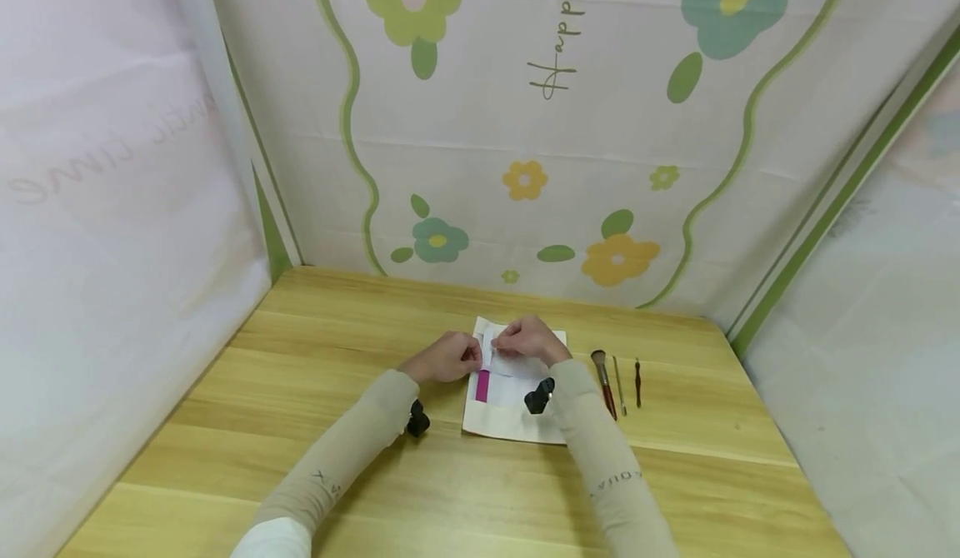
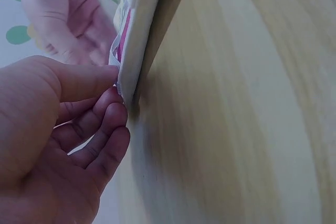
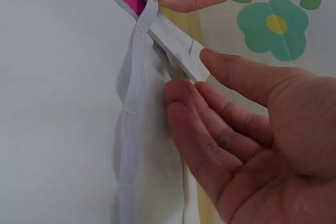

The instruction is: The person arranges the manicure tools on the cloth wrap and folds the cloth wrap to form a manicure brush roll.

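Observation:
A cream-white, flat, booklet-like piece [image 1: 517,426] lies on the table, with a magenta strip [image 1: 482,386] along its left side. My left hand [image 1: 450,358] is at its left edge, where thumb and index finger pinch a white ribbed band [image 3: 134,77]. That band bends over the magenta strip and trails down across the white surface in the right wrist view. Beyond the bend, a flat white strip [image 3: 176,48] continues the magenta line. My right hand [image 1: 528,337] pinches the far end of this strip, thumb on one side and fingertips on the other.
Right of the white piece, a brush [image 1: 602,371] with a red handle, a thin metal tool [image 1: 619,387] and a slim dark-red tool [image 1: 638,383] lie side by side on the wooden table [image 1: 337,325]. Flower-printed cloth walls [image 1: 480,125] enclose the table's back and sides.

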Tool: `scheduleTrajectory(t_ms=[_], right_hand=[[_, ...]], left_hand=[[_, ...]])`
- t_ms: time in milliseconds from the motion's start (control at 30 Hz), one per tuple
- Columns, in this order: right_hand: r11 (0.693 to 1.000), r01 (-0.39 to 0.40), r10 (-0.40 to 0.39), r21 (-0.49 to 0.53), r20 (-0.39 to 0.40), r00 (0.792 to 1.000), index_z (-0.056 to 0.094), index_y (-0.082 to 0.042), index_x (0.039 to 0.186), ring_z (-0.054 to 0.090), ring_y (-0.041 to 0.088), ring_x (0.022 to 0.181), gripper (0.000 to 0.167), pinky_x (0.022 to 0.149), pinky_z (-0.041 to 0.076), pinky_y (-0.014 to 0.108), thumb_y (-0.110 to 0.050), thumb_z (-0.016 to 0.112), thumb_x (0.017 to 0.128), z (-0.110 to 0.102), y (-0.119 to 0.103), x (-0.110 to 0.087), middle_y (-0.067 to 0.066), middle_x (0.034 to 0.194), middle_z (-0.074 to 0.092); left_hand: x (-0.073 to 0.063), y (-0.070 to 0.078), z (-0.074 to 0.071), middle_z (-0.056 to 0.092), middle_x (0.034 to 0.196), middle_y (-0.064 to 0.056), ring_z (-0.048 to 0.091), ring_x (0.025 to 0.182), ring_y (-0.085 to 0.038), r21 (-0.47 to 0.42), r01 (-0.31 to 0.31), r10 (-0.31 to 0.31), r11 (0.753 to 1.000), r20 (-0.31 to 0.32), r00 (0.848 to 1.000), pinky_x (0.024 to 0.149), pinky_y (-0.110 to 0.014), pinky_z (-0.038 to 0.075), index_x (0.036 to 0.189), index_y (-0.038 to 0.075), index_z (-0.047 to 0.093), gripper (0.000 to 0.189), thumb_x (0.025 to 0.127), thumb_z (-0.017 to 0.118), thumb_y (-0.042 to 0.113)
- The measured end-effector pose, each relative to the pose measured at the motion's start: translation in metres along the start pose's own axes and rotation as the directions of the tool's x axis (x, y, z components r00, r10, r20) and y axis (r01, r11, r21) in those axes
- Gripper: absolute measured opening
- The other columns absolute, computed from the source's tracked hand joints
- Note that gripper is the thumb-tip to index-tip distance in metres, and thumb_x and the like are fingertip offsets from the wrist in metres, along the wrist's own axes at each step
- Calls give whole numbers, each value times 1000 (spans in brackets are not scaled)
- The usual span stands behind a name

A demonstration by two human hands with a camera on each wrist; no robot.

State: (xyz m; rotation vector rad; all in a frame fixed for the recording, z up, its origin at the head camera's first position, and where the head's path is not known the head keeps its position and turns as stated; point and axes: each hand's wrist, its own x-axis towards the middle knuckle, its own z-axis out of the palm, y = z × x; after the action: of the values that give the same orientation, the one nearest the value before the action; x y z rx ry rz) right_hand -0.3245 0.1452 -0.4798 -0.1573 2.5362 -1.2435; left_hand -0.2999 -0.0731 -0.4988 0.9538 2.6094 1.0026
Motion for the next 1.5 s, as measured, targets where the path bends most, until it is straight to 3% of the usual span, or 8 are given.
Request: scheduleTrajectory(t_ms=[100,200,333,700,1067,1500], right_hand=[[981,126,-136,-145,-56,989,78,-2,100,70,18,86,17,75,57,29,-19,80,95,-2,-4,4,10,95,78],[932,259,-282,-254,-57,958,75,3,110,73,25,98,19,86,61,34,-10,76,96,0,-4,9,15,106,77],[883,357,-385,-305,-36,922,72,8,120,73,32,107,26,95,61,40,-4,74,97,8,1,15,21,115,76],[856,392,-427,-337,-35,903,76,3,109,75,27,102,15,92,62,38,1,73,95,23,8,20,16,109,78],[882,391,-408,-264,-9,913,74,3,120,74,28,109,22,97,60,40,0,70,98,27,5,6,17,117,77],[883,370,-377,-289,30,926,71,1,129,73,28,117,31,101,59,37,-8,71,99,21,6,-1,16,127,75]], left_hand=[[1,0,1,66,81,-1,54,76,-9,-2,3,-3,1000,5,1000,72,-22,49,88,5,71,14,101,67,3],[1,0,3,67,82,-2,55,76,-10,-6,3,-3,1000,7,1000,73,-23,50,88,5,71,13,100,68,3],[0,2,4,68,83,-1,57,77,-9,-3,3,-3,1000,13,1000,74,-23,51,87,6,72,14,100,68,2],[1,1,7,64,81,1,55,76,-9,12,-35,35,999,8,999,72,-23,49,87,7,70,15,100,67,2],[0,5,1,65,82,-3,55,75,-10,11,-43,43,999,13,999,72,-22,49,88,2,70,13,99,65,-2],[1,-2,2,65,81,-2,54,75,-10,-11,-14,14,1000,21,1000,72,-23,48,87,5,70,14,100,66,0]])
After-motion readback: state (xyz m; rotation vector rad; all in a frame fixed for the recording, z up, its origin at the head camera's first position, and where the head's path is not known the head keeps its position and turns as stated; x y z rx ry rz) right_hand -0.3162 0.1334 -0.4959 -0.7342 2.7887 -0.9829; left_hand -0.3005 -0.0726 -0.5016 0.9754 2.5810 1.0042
